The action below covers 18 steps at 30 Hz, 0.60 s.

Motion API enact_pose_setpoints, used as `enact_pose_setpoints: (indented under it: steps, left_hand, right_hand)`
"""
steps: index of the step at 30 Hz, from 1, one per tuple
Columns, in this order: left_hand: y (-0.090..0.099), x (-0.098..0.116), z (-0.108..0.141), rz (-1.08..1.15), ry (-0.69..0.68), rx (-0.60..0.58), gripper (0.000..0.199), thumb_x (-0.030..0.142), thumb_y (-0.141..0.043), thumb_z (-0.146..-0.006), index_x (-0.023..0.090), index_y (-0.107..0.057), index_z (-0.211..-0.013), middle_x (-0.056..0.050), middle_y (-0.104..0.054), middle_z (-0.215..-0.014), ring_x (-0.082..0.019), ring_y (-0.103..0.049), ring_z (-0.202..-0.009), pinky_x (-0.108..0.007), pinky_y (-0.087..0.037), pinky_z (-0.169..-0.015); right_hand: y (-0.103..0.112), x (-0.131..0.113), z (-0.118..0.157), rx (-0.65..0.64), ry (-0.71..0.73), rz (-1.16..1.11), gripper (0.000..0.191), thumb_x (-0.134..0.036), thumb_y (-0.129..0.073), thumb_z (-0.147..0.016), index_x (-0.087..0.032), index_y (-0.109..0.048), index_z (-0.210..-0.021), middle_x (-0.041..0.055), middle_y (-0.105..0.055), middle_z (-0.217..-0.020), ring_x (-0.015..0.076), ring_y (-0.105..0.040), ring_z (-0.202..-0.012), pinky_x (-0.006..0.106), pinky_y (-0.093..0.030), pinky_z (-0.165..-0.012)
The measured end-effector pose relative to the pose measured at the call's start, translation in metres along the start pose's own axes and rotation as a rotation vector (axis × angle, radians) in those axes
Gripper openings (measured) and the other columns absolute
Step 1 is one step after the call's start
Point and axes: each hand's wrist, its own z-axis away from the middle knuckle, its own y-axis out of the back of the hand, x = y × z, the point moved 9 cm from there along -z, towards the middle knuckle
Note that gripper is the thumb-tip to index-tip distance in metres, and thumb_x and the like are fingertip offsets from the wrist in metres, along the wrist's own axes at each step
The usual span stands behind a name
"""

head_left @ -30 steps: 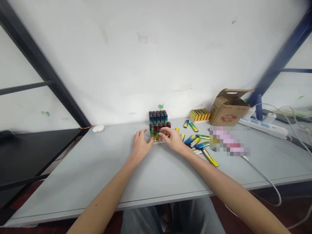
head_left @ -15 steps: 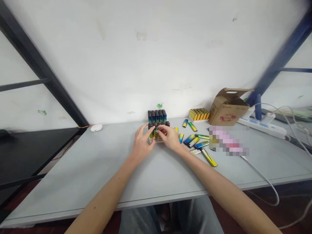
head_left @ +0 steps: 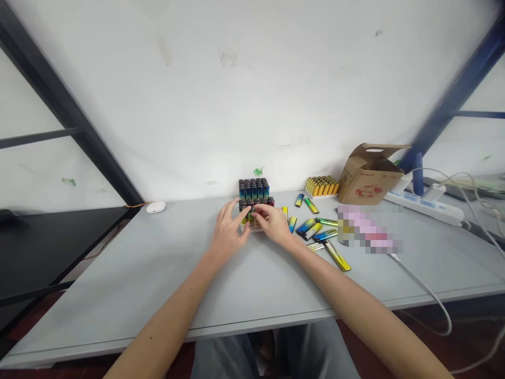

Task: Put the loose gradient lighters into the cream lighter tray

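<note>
A tray of upright lighters (head_left: 254,190) with blue-green and red bodies stands at the middle of the grey table (head_left: 158,273). My left hand (head_left: 228,231) rests against the tray's left front side, fingers spread. My right hand (head_left: 272,221) is at the tray's front row with its fingertips pinched on a lighter there; the lighter is mostly hidden by the fingers. Several loose lighters (head_left: 315,230) lie flat on the table just right of my right hand.
A block of yellow lighters (head_left: 322,186) and an open cardboard box (head_left: 369,176) stand at the back right. A white power strip (head_left: 426,205) with cables lies further right. A small white object (head_left: 156,207) lies at the back left. A black shelf (head_left: 47,242) is left.
My left hand has moved from the table up against the tray's left side. My right hand has shifted slightly left onto the front row with the lighter.
</note>
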Motion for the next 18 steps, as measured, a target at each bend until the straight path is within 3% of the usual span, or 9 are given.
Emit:
enact_pose_setpoints:
  steps: [5, 8, 11, 14, 18]
  left_hand:
    - [-0.009, -0.008, 0.003, -0.049, 0.055, -0.064, 0.049, 0.023, -0.056, -0.084, 0.022, -0.053, -0.133, -0.015, -0.036, -0.146, -0.033, -0.032, -0.137, -0.052, -0.033, -0.109]
    - [-0.012, -0.01, 0.004, -0.075, 0.077, -0.093, 0.055, 0.024, -0.058, -0.082, 0.022, -0.05, -0.137, -0.015, -0.029, -0.152, -0.036, -0.024, -0.141, -0.055, -0.03, -0.11]
    - [-0.015, -0.008, 0.006, -0.069, 0.071, -0.126, 0.06, 0.024, -0.058, -0.082, 0.022, -0.045, -0.141, -0.016, -0.025, -0.154, -0.037, -0.022, -0.142, -0.055, -0.029, -0.111]
    - [-0.016, -0.007, 0.006, -0.048, 0.08, -0.134, 0.063, 0.025, -0.057, -0.083, 0.02, -0.04, -0.143, -0.017, -0.026, -0.153, -0.037, -0.024, -0.142, -0.055, -0.028, -0.111]
    - [-0.014, -0.01, 0.006, -0.029, 0.118, -0.113, 0.062, 0.027, -0.056, -0.083, 0.016, -0.039, -0.142, -0.019, -0.032, -0.148, -0.035, -0.028, -0.139, -0.052, -0.028, -0.112]
  right_hand:
    - [0.019, 0.0, -0.003, 0.059, 0.042, 0.05, 0.03, -0.036, -0.053, -0.088, -0.026, -0.067, -0.112, 0.0049, -0.072, -0.103, 0.0209, -0.066, -0.082, 0.034, -0.049, -0.078]
    - [0.06, 0.026, -0.008, 0.181, -0.018, 0.077, 0.032, -0.038, -0.049, -0.089, -0.022, -0.069, -0.107, 0.0068, -0.073, -0.098, 0.02, -0.065, -0.076, 0.033, -0.05, -0.075]
    - [0.108, 0.072, -0.008, 0.313, -0.215, 0.259, 0.033, -0.033, -0.048, -0.088, -0.016, -0.068, -0.108, 0.0119, -0.072, -0.1, 0.0249, -0.066, -0.088, 0.038, -0.048, -0.084]
    - [0.129, 0.112, -0.003, 0.228, -0.431, 0.516, 0.038, -0.03, -0.053, -0.084, -0.011, -0.064, -0.116, 0.0189, -0.066, -0.118, 0.0315, -0.059, -0.111, 0.042, -0.044, -0.093]
    - [0.127, 0.144, 0.012, 0.026, -0.682, 0.647, 0.052, -0.031, -0.054, -0.084, -0.015, -0.05, -0.133, 0.0197, -0.065, -0.119, 0.0339, -0.061, -0.11, 0.042, -0.046, -0.086]
